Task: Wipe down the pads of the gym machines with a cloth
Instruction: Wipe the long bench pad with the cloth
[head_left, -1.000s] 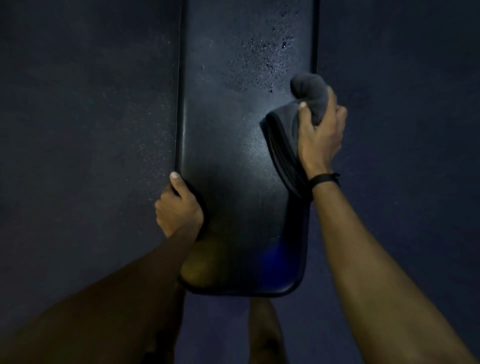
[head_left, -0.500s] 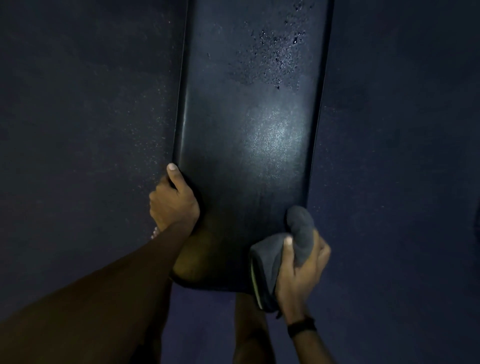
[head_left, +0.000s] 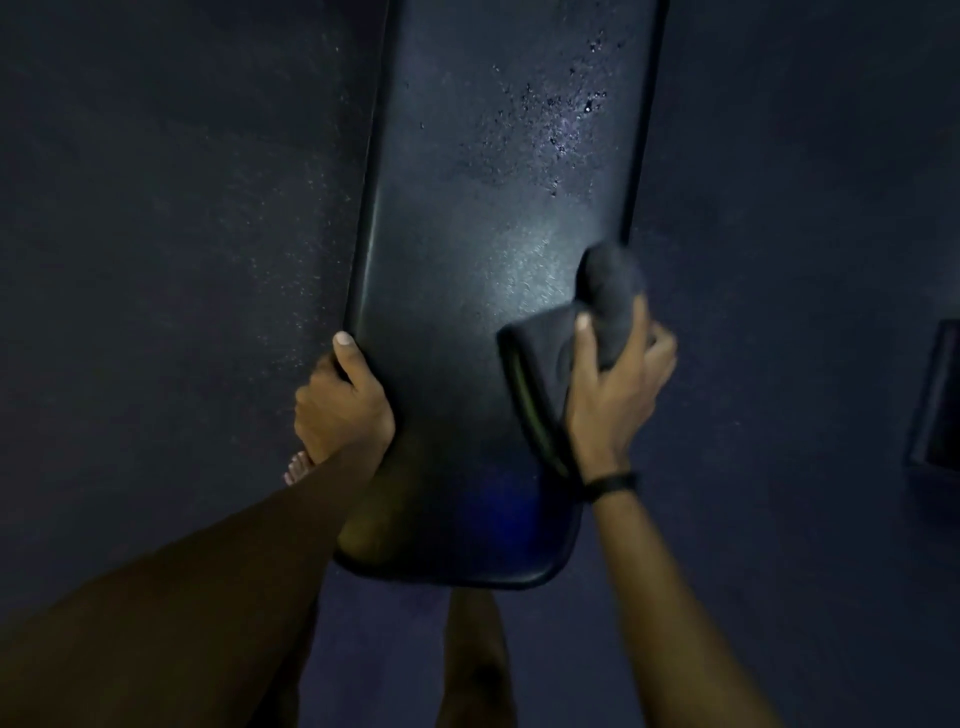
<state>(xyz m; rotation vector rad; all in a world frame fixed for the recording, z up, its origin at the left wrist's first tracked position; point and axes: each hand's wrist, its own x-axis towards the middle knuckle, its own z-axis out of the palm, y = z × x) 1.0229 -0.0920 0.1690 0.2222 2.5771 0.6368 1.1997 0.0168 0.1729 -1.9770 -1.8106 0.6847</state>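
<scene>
A long black bench pad (head_left: 467, 312) runs from the top of the view down to its rounded near end. Droplets speckle its upper right part. My right hand (head_left: 613, 384) grips a bunched dark grey cloth (head_left: 550, 353) and presses it on the pad's right side, near the edge. My left hand (head_left: 343, 405) grips the pad's left edge, thumb lying on top and fingers curled underneath.
Dark speckled floor (head_left: 182, 234) surrounds the bench on both sides. My bare feet show below the pad, one by the left wrist (head_left: 298, 467). A dark boxy object (head_left: 937, 395) sits at the right edge of view.
My right hand has pushed the cloth from the pad's near right corner back up along its right side. One second ago it was further up still. My left hand has kept its hold.
</scene>
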